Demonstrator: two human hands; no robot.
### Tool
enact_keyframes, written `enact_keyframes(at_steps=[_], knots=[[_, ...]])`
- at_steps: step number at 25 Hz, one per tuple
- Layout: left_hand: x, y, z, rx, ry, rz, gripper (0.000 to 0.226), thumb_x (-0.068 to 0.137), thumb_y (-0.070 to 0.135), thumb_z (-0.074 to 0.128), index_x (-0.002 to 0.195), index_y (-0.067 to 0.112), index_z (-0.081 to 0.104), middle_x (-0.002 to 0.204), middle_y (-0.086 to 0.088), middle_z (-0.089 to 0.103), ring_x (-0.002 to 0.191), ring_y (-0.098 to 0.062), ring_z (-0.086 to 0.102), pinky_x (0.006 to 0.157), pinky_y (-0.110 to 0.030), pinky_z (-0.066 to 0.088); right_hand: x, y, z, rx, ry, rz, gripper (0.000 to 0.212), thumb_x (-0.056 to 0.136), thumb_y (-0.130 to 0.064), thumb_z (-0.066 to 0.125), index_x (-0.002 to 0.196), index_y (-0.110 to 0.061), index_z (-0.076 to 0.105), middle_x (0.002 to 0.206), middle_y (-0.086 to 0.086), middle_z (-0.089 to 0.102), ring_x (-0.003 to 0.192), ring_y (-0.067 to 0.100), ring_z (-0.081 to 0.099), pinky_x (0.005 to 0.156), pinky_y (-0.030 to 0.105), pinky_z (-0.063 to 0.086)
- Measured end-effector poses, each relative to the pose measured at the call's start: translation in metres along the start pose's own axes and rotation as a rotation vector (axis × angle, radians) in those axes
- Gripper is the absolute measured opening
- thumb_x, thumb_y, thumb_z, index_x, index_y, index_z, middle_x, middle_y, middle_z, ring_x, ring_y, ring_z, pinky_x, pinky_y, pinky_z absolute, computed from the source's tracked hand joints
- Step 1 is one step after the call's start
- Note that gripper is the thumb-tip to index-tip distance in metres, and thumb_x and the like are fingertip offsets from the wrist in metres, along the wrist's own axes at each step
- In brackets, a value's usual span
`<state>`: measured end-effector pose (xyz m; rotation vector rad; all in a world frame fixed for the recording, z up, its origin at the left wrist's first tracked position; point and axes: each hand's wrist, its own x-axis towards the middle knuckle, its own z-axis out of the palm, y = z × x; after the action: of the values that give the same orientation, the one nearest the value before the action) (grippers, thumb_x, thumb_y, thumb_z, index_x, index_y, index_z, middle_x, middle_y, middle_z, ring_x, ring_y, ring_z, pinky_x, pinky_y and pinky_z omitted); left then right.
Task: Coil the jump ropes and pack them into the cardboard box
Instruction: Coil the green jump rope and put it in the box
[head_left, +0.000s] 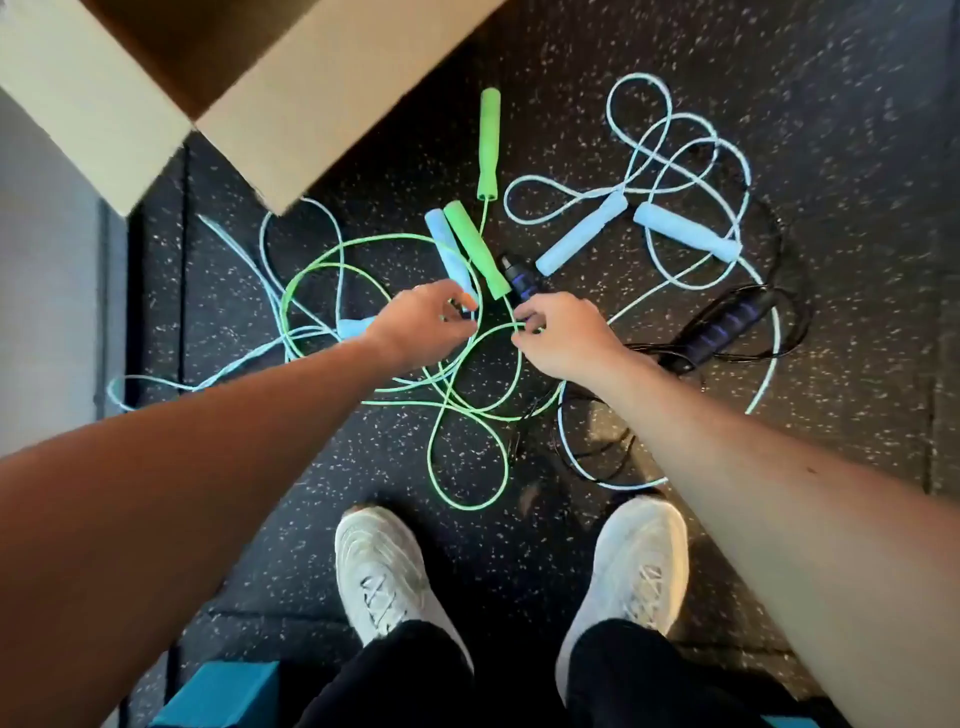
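A black rubber floor (831, 78) flecked with white carries a tangle of jump ropes, with the open cardboard box (291, 109) at the upper left, its near flap hanging over the mess. Nothing shows in the box from here.

Both hands reach into the middle of the tangle. The left hand (423, 325) pinches at the green cord (470, 452) near the lower ends of the green and blue handles. The right hand (556, 335) has its fingertips on the same cord just beside a black handle (517, 283). Whether either pinch is fully closed I cannot tell.

The step in hand looks like freeing the green rope. It would go best by finding both green handles first, drawing the cord out gently, and lifting it over the blue and black cords where they cross, not tugging, then coiling in even loops.

Count: two green handles (475, 249), four light blue handles (685, 231), two black handles. That suggests four ropes: one green, two blue, one black.
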<state>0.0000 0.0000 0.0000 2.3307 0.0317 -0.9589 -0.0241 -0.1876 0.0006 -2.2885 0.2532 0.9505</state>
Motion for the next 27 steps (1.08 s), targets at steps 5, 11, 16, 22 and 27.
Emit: enact_keyframes(at_steps=[5, 11, 16, 22, 27], knots=[[0.062, -0.010, 0.027, 0.150, -0.040, 0.051, 0.028, 0.088, 0.035, 0.065, 0.114, 0.029, 0.061, 0.097, 0.002, 0.067, 0.087, -0.018, 0.064, 0.081, -0.029, 0.049, 0.054, -0.005, 0.044, -0.303, 0.228, 0.079, 0.031, 0.097, -0.033, 0.061, 0.121, -0.014, 0.064, 0.123, 0.014, 0.065, 0.115, 0.037, 0.063, 0.093, 0.041, 0.051], [0.043, 0.007, -0.019, 0.527, -0.048, 0.161, 0.042, 0.083, 0.035, 0.066, 0.122, 0.031, 0.051, 0.117, -0.004, 0.058, 0.108, -0.026, 0.060, 0.093, -0.041, 0.048, 0.034, -0.033, 0.014, -0.390, 0.153, -0.008, 0.027, 0.092, -0.021, 0.066, 0.117, -0.011, 0.065, 0.120, 0.012, 0.066, 0.112, 0.035, 0.065, 0.089, 0.040, 0.053], [-0.046, 0.068, -0.093, 0.740, 0.138, 0.282, 0.054, 0.086, 0.054, 0.060, 0.134, 0.034, 0.047, 0.136, 0.000, 0.048, 0.124, -0.027, 0.046, 0.097, -0.048, 0.046, -0.055, -0.101, -0.086, -0.466, 0.194, -0.367, 0.013, 0.092, -0.031, 0.063, 0.099, -0.023, 0.070, 0.105, 0.006, 0.072, 0.104, 0.030, 0.065, 0.090, 0.038, 0.050], [-0.184, 0.161, -0.156, 0.013, 0.411, 0.426, 0.024, 0.092, 0.039, 0.061, 0.108, 0.022, 0.058, 0.093, 0.000, 0.065, 0.084, -0.019, 0.060, 0.073, -0.033, 0.045, -0.201, -0.163, -0.173, -0.295, 0.500, -0.656, 0.005, 0.096, -0.026, 0.058, 0.101, -0.023, 0.058, 0.104, 0.006, 0.070, 0.096, 0.034, 0.063, 0.078, 0.042, 0.052], [-0.286, 0.211, -0.170, -0.668, 0.265, 0.591, 0.019, 0.095, 0.028, 0.057, 0.095, 0.010, 0.053, 0.061, -0.004, 0.037, 0.045, -0.014, 0.033, 0.044, -0.026, 0.027, -0.279, -0.170, -0.187, -0.305, 0.696, -0.679, 0.021, 0.104, -0.033, 0.047, 0.107, -0.017, 0.060, 0.104, 0.016, 0.069, 0.095, 0.038, 0.063, 0.067, 0.038, 0.041]])
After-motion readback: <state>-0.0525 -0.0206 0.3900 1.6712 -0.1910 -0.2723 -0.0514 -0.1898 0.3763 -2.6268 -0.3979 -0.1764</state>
